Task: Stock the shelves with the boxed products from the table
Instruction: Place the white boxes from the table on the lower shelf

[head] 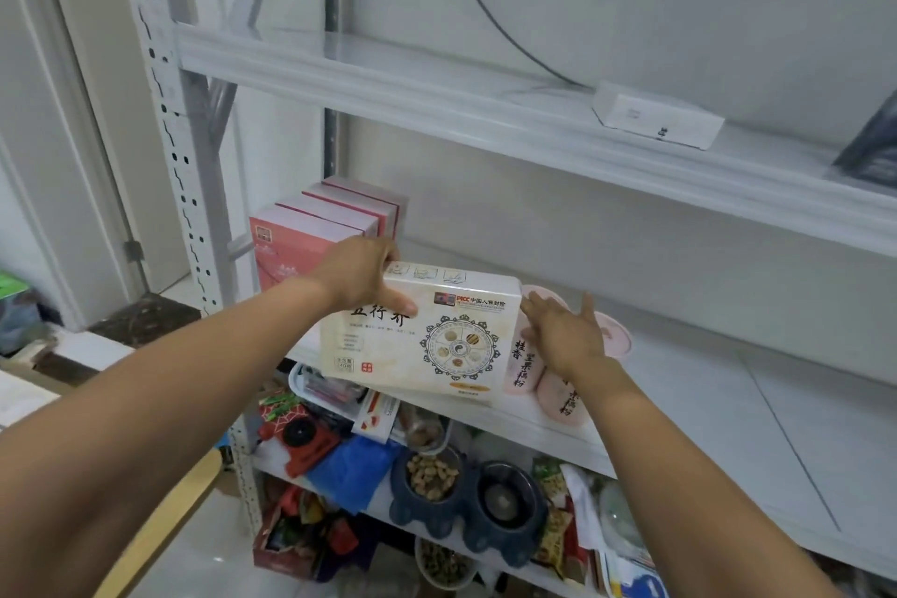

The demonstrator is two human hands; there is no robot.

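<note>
A cream box [427, 345] with black characters and a round emblem stands tilted at the front edge of the middle shelf [728, 384]. My left hand [361, 274] grips its top left corner. My right hand [565, 335], fingers spread, rests flat against the box's right end. Several pink boxes [310, 233] stand upright in a row at the shelf's left end, just behind my left hand. Two pink round tubs [558, 396] with black writing stand right of the cream box, partly hidden by my right hand.
The upper shelf [437, 97] holds a small white box [655, 117] and a dark packet [873, 146] at far right. Below sit a blue double pet bowl [466, 495], snack packs, a red toy [306, 442]. A perforated upright post [174, 151] stands left.
</note>
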